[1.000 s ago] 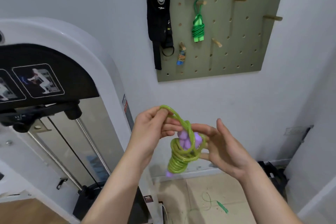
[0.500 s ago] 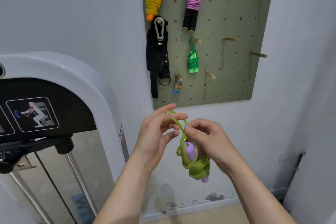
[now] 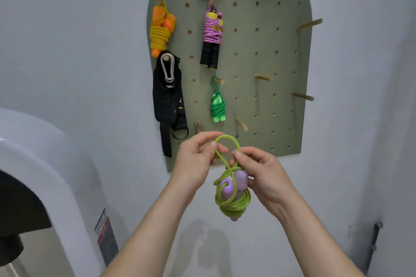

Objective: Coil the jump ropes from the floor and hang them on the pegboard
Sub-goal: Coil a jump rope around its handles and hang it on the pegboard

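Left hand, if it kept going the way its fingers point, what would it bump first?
Probably the fingers of the right hand, just across the green rope loop the left hand pinches; depth is unclear.

You hold a lime rope (image 3: 234,206), its cord glossy yellow-green, its handles (image 3: 226,189) pale lilac. Across the upper middle of the frame the pegboard (image 3: 266,40) is sage green, dotted with an even grid of dark holes; its pegs (image 3: 262,77) are tan. On it hang an orange rope (image 3: 161,31) with yellow cord, a pink-speckled rope (image 3: 212,31) with black-and-yellow handles, a bright green rope (image 3: 218,108) and a black strap (image 3: 167,101). The wall (image 3: 67,29) is pale grey.
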Action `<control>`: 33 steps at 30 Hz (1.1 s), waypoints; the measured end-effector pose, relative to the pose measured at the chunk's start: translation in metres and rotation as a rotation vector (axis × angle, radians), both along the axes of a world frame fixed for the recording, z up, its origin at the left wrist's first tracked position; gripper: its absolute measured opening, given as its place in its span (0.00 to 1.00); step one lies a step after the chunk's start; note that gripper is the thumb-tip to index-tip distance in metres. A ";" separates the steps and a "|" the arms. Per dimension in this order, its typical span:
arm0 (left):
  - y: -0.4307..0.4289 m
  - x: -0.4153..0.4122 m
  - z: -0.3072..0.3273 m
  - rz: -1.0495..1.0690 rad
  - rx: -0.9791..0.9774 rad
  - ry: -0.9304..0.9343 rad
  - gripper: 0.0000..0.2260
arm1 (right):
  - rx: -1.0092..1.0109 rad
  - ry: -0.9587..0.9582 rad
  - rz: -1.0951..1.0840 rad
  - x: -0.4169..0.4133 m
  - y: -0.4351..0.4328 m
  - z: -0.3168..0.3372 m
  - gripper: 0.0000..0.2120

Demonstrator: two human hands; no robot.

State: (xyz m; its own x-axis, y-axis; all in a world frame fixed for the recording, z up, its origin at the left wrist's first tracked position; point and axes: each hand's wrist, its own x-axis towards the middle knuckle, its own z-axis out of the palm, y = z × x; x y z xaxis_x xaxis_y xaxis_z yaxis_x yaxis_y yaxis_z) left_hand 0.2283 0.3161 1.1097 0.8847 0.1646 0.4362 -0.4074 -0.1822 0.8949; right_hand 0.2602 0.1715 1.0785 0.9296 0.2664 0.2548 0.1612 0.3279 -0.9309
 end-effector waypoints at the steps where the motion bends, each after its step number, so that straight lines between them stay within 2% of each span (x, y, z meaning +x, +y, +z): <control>1: -0.005 0.011 0.001 -0.010 -0.003 -0.003 0.11 | -0.002 -0.004 -0.022 0.012 -0.005 0.002 0.04; 4: -0.022 0.046 0.004 -0.002 0.013 0.002 0.09 | -0.009 -0.016 -0.070 0.050 -0.024 0.002 0.05; 9: -0.045 0.112 -0.008 0.046 0.046 0.075 0.06 | -0.130 0.028 -0.118 0.119 -0.050 -0.008 0.06; 12: -0.052 0.153 -0.018 0.111 0.094 0.090 0.08 | -0.192 0.069 -0.144 0.157 -0.052 -0.014 0.05; 16: -0.051 0.203 -0.028 0.290 0.279 0.021 0.16 | -0.243 0.085 -0.198 0.209 -0.043 -0.019 0.04; 20: -0.049 0.236 -0.031 0.429 0.544 -0.055 0.11 | -0.256 0.101 -0.237 0.256 -0.030 -0.028 0.03; 23: -0.042 0.260 -0.037 0.505 0.643 -0.064 0.10 | -0.283 0.106 -0.221 0.283 -0.019 -0.036 0.04; 27: -0.035 0.284 -0.042 0.513 0.628 -0.068 0.11 | -0.357 0.076 -0.237 0.315 -0.008 -0.045 0.06; 29: -0.035 0.296 -0.042 0.483 0.697 -0.038 0.14 | -0.395 0.070 -0.286 0.329 -0.004 -0.045 0.09; 33: -0.036 0.311 -0.041 0.349 0.886 0.104 0.26 | -0.468 0.046 -0.373 0.348 0.003 -0.040 0.11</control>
State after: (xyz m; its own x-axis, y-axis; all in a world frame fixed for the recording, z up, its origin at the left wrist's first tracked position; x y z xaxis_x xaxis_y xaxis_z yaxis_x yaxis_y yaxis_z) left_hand 0.5389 0.2802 1.0690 0.8893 0.0743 0.4513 -0.1282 -0.9066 0.4019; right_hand 0.6082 0.1748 1.0386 0.9892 -0.0062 0.1467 0.1429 -0.1895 -0.9714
